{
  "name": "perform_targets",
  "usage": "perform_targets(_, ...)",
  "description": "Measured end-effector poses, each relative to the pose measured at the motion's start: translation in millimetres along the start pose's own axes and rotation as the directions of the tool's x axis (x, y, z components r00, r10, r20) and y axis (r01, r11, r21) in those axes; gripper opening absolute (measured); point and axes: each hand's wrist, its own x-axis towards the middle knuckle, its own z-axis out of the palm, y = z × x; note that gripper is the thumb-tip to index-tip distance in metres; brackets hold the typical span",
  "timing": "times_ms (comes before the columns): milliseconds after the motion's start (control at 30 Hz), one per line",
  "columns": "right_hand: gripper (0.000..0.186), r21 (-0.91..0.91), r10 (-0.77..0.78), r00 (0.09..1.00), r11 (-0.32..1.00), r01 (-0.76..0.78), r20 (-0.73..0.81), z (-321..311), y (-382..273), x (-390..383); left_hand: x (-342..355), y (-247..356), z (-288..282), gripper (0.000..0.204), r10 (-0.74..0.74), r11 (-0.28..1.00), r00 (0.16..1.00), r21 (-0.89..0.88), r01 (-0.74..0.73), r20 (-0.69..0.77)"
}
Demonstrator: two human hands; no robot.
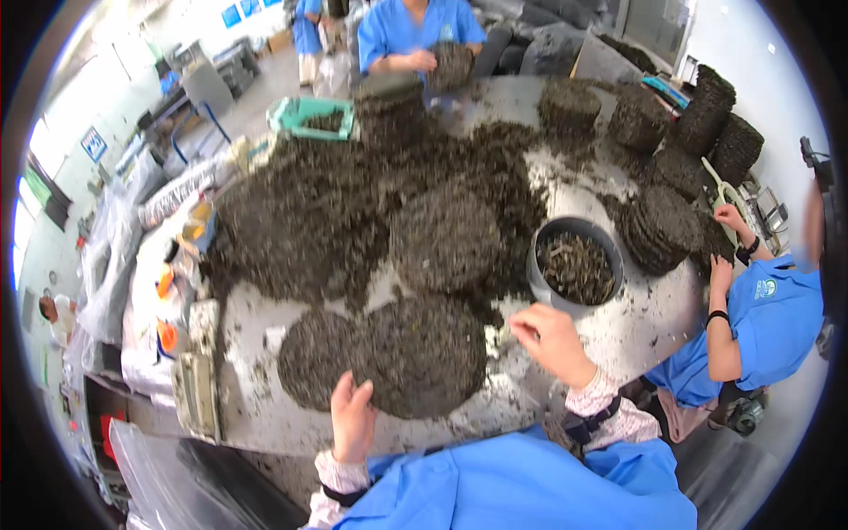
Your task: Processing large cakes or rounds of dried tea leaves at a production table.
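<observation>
Two flat, dark round cakes of pressed flakes lie overlapping in front of me: a smaller cake on the left and a larger cake on the right. My left hand is closed at their near edge, where they meet, with its fingertips on the dark material. My right hand is raised to the right of the larger cake, thumb and fingers pinched together; whatever is in the pinch is too small to make out. Just beyond it stands a grey bucket holding brown dried pieces. Another round cake rests on the loose dark heap.
A loose dark heap covers the table's middle. Stacks of cakes stand at the right and a taller stack at the back, beside a green tray. Co-workers in blue sit at the right and far side.
</observation>
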Motion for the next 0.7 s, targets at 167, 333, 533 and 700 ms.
perform_targets(167, 0.009, -0.016, 0.015, 0.997, 1.000, -0.014, 0.074, 7, 0, 2, 3, 3, 0, 0.030, -0.026, 0.999, 1.000, -0.041, 0.026, 0.003)
perform_targets(333, 0.011, -0.037, -0.066, 0.992, 0.997, 0.071, 0.112, 26, -7, 13, -1, 5, -2, 0.031, -0.029, 0.998, 0.999, -0.053, 0.031, 0.035)
perform_targets(533, 0.009, -0.114, -0.177, 0.959, 0.972, 0.206, 0.222, 50, -16, 24, -5, 5, 2, 0.032, -0.047, 0.997, 0.998, -0.060, 0.049, 0.043)
perform_targets(700, 0.014, -0.224, -0.188, 0.918, 0.935, 0.277, 0.350, 58, -15, 31, -4, 5, 3, 0.036, -0.063, 0.997, 0.997, -0.047, 0.061, -0.048)
